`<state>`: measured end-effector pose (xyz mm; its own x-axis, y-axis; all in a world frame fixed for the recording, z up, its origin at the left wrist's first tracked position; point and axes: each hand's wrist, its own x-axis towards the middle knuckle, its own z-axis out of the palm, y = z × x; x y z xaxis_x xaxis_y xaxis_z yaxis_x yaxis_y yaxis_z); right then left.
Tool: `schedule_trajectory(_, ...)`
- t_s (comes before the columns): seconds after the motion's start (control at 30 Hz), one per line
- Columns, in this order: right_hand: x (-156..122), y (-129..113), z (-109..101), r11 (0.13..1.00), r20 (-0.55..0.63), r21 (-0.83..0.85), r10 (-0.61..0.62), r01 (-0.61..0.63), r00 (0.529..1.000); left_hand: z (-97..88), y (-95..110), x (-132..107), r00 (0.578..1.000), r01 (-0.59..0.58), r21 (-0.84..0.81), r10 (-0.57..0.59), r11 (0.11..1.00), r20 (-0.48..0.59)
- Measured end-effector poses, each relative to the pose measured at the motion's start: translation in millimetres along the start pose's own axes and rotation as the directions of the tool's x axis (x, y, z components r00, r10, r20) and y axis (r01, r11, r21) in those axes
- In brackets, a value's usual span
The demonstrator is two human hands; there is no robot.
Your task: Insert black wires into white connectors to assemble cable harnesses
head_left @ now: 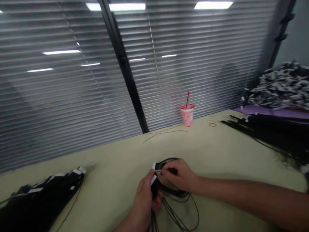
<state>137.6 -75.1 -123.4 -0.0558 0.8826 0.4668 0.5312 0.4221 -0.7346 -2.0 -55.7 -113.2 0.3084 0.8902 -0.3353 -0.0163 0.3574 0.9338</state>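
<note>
Near the front middle of the table, my left hand (146,192) is closed around a wire harness (178,192) of thin black wires with white connectors. One white connector (154,166) stands up just above my left thumb, and a second white piece shows by the fingers. My right hand (180,174) comes in from the right. Its thumb and forefinger pinch at the black wires beside the upper connector; whether they hold a single wire is too small to tell. Loose wires loop below both hands toward the bottom edge.
Bundled black harnesses (41,199) with white ends lie at left. More black wires (277,132) lie at right, near a purple sheet (270,110) and a heap of white connectors (282,85). A pink cup (187,115) with a straw stands by the blinds, near rubber bands (212,124).
</note>
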Motion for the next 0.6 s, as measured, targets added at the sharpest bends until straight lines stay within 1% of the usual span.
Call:
schedule_trajectory(0.03,2.0,1.3,0.6,1.000,0.021,0.024,-0.006,0.006,1.000,0.2,0.1,-0.4,0.999,0.014,-0.011,-0.015,1.000,-0.033)
schedule_trajectory(0.1,4.5,3.0,2.1,0.997,0.064,0.082,-0.010,0.005,0.998,0.2,1.2,-1.6,0.998,0.042,-0.028,-0.043,0.999,-0.055)
schedule_trajectory(0.17,5.3,3.9,3.6,0.991,0.085,0.132,-0.009,-0.003,0.996,-0.4,3.2,-3.2,0.998,0.064,-0.023,-0.064,0.998,-0.023)
schedule_trajectory(0.3,5.5,4.3,4.5,0.985,0.000,0.172,0.013,-0.012,1.000,-2.0,7.6,-6.7,0.996,0.087,-0.042,-0.085,0.995,0.040)
schedule_trajectory(0.33,5.7,4.3,4.1,0.984,0.000,0.177,0.010,-0.010,1.000,-2.0,8.5,-7.4,0.995,0.089,-0.046,-0.087,0.995,0.047)
schedule_trajectory(0.47,5.5,4.1,1.1,0.979,0.073,0.200,-0.055,0.040,0.996,-2.2,9.2,-7.6,0.994,0.099,-0.054,-0.096,0.994,0.045)
schedule_trajectory(0.6,3.4,4.3,0.1,0.980,0.052,0.183,-0.081,0.071,0.995,-5.2,5.8,-4.1,0.993,0.073,-0.081,-0.065,0.994,0.099)
